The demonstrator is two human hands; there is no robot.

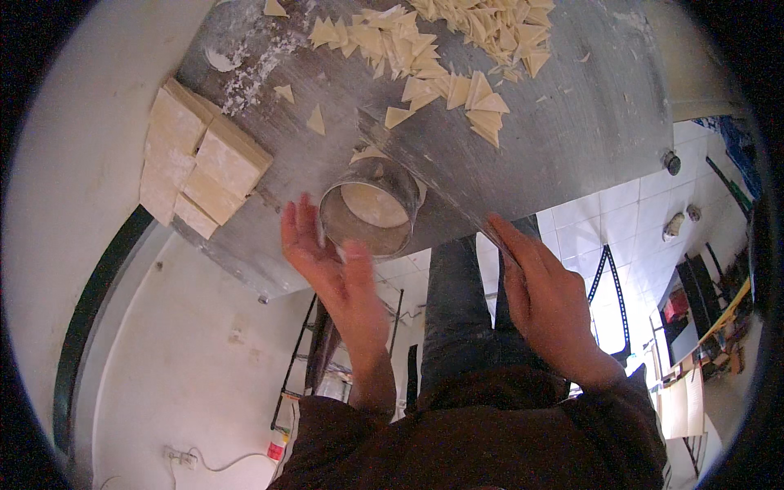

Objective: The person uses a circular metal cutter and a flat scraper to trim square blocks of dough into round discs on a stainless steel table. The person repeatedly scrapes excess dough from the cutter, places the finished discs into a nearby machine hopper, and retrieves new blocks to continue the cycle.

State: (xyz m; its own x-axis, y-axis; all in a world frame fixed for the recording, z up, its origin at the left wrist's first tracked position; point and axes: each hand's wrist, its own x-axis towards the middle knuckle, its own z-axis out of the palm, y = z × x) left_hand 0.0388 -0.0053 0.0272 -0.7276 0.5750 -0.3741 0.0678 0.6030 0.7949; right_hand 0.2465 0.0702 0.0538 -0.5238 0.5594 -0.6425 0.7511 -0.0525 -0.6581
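My left hand (331, 261), blurred and open with fingers spread, is at the lower left side of a round metal ring (406, 220). Pale dough or flour (371, 202) shows inside the ring; I cannot tell which. My right hand (539, 290) is closed on the near end of a long, thin metal blade (425, 167), which runs diagonally up the floury metal table (596, 106) just right of the ring. Many pale dough triangles (482, 24) lie in heaps beyond. A stack of square dough sheets (224, 163) sits at the table's left.
A white wall (106, 122) borders the table's left. The table's front edge crosses above my legs (457, 318). Below are white floor tiles (580, 220), a dark metal rack (298, 359), a power socket with cable (184, 457) and clutter (694, 310) at the right.
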